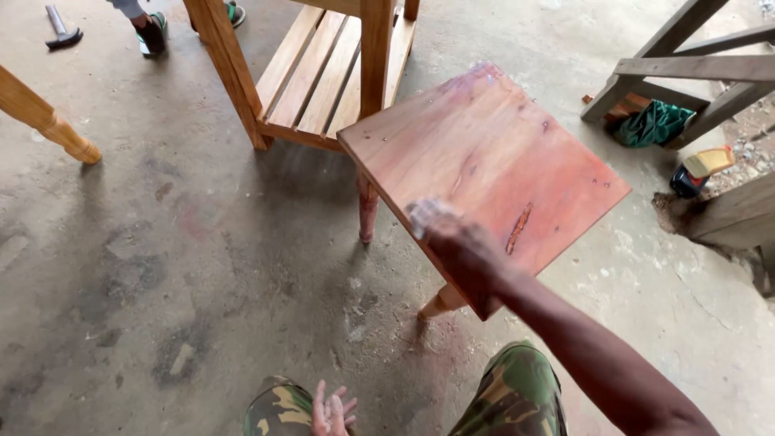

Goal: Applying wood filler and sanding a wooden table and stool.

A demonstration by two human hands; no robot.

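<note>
Reddish wood, smooth and bare, makes up the square top of the small table (492, 153) standing on the concrete floor (161, 266) in front of me, tilted in my view with two turned legs showing beneath it. My right hand (456, 242) lies on the near edge of that top, blurred; its fingers press a pale scrap, which I take for a cloth (424, 216), against the surface beside a dark crack in the grain. My left hand (333, 410) rests on my left knee, fingers loose and spread, gripping nothing, against my camouflage shorts (521, 396). Just behind the table stands a slatted shelf (323, 73) of lighter wood. Farther left, a turned leg (48, 121) pokes into view, and a hammer (60, 28) lies near another person's sandalled foot (152, 34). Off to the right, a green rag (654, 123) sits under a rough timber frame (694, 69), with a yellow-topped bottle (701, 169) near it.
</note>
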